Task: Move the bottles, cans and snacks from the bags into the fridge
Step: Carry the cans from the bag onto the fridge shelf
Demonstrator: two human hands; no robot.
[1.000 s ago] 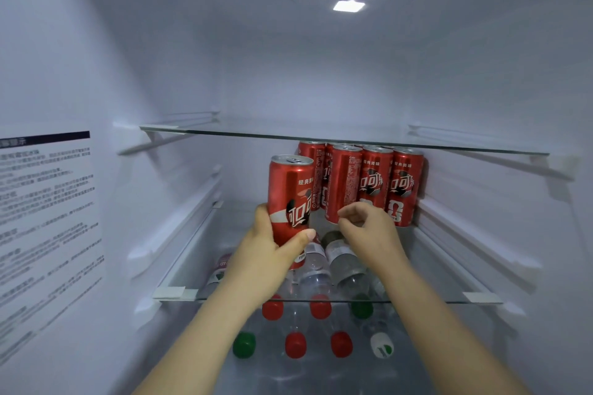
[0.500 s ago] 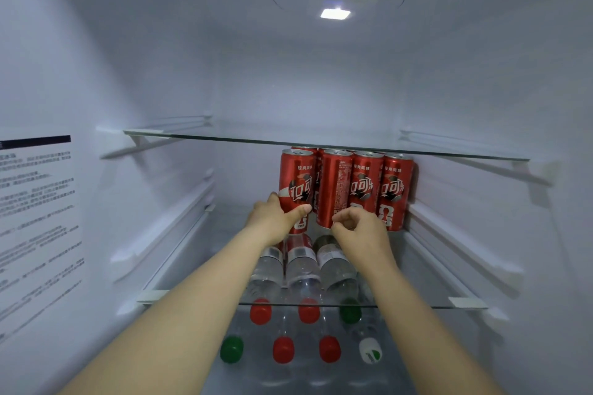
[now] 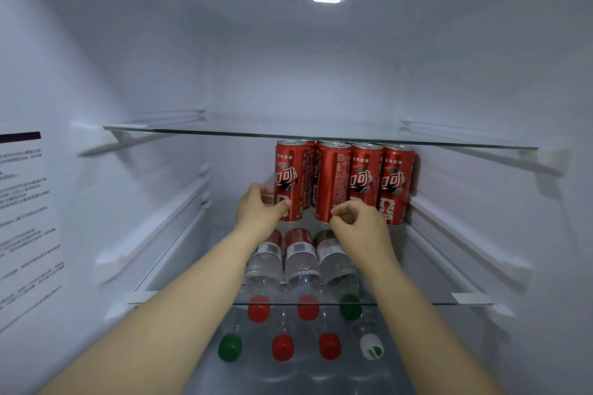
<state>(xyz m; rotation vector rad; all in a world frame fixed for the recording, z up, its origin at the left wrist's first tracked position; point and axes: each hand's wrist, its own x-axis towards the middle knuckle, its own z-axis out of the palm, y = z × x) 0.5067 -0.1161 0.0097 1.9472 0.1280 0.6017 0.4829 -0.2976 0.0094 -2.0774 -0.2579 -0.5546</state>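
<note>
Left grip (image 3: 260, 210) clasped leftmost cola can (image 3: 288, 175), upright on middle glass shelf (image 3: 428, 272) at 12 o'clock; right grip (image 3: 361, 225) curled by base of neighbouring can (image 3: 333, 179), hold unclear.

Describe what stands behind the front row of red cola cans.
More red cola cans; only rims and slivers show between the front row. Their number and anything further back are covered.
</note>
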